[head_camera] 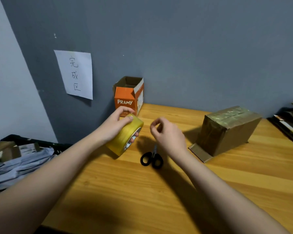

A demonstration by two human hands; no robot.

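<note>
Two hands hover over the counter (176,191): the left hand (116,123) clenches its grip round the tape roll (123,141), and just beside that grip the right hand (167,134) curls thumb and forefinger together, on the tape's end or on nothing, it cannot be told. An uncaught end could snap back onto the roll, or a loose strip fold onto itself
</note>
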